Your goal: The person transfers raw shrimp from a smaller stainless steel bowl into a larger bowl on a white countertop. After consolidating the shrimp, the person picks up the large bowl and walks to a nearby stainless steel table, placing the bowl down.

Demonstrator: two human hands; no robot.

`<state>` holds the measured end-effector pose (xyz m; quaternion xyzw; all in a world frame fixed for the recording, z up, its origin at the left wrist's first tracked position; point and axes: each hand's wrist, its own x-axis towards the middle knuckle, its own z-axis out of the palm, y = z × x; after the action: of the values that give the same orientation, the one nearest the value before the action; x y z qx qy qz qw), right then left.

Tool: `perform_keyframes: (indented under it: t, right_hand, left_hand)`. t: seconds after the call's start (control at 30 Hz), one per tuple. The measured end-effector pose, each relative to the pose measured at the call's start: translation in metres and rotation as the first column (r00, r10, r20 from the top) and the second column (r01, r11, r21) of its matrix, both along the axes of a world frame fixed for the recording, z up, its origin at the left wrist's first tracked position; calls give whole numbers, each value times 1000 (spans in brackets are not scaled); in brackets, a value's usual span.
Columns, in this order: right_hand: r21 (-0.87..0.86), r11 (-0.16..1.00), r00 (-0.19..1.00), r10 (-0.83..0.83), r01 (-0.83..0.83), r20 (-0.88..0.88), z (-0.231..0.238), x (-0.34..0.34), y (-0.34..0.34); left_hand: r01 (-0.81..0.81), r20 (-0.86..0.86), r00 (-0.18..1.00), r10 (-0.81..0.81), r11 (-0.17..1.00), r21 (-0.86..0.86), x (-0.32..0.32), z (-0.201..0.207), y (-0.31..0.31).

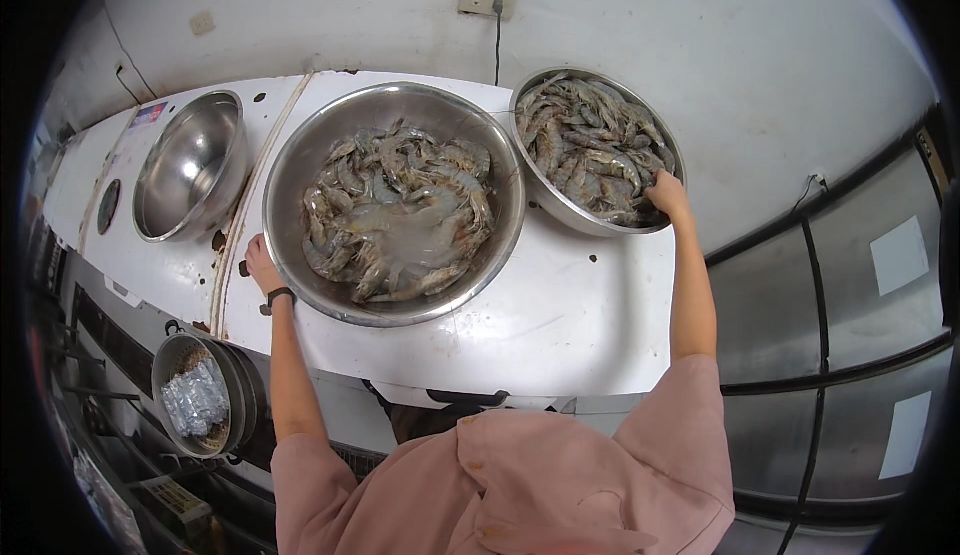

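Observation:
A large steel bowl [281, 180] stands on the white table, with a heap of raw shrimp [390, 215] and some cloudy water in it. My left hand [262, 263] is at the bowl's near left side, fingers extended along its outer wall; part of the palm is hidden. To the right, a smaller steel bowl [560, 210] is filled nearly to the rim with more shrimp [600, 145]. Over its right rim reaches my right hand [667, 195], fingers curled down among the shrimp. What lies between those fingers is too small to make out.
An empty steel bowl [190, 170] leans at the table's left part. Below it stands a pot [165, 395] with a clear plastic bag [195, 397] inside. A plugged outlet [487, 2] is on the wall behind. Steel cabinet doors [870, 285] line the right side.

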<state>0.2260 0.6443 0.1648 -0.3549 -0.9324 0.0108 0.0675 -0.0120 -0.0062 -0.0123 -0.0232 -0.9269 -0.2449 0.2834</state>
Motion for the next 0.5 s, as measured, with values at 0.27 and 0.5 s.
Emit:
perform_keyframes:
  t: [0.27,0.5]
  right_hand:
    - [-669,565,836,69,-483,-545,115,-16,-77]
    - [-45,992,991,112,-115,-71,75,-43,-1]
  left_hand:
    - [14,6,1000,-14,999,-51,0,0,-1]
    - [6,36,999,-5,999,-37,-4,-4,-3]
